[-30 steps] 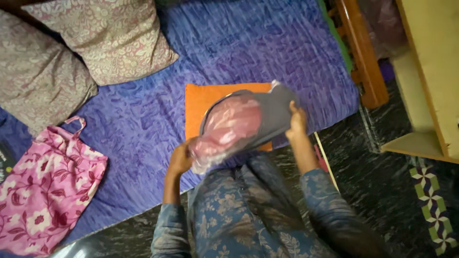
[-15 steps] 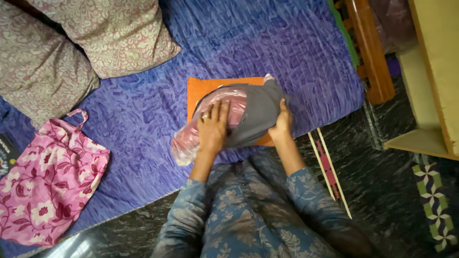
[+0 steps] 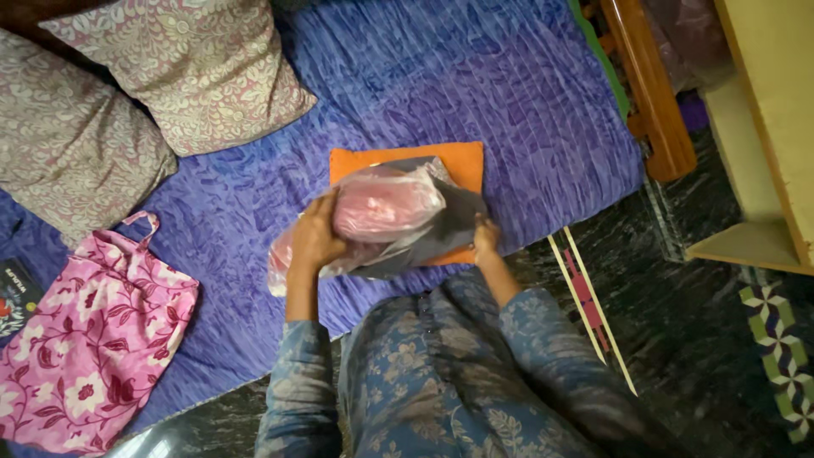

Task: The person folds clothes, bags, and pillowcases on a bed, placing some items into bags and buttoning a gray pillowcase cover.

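The person stands at the edge of a bed covered with a purple sheet [image 3: 475, 76] and works with both hands on a clear plastic packet [image 3: 373, 212] that holds a pink folded cloth. The packet is partly inside a grey bag [image 3: 454, 225], and both lie over an orange cloth [image 3: 462, 161] spread flat on the sheet. Half a second ago the left hand was lying flat and open on top of the packet; now the left hand [image 3: 315, 239] has moved to the left end and its fingers are curled around the packet, gripping it. The right hand [image 3: 485, 235] has stayed at the right edge and is closed on the grey bag, pinching its border. The packet also looks more rolled and lifted a little than before, and more of the pink part shows outside the grey bag, so my judgement is that the 2 pieces are being shifted against each other, but I cannot tell in which direction. Well apart to the left are a pink flowered bag [image 3: 89, 339] and 2 patterned pillows [image 3: 182, 68].
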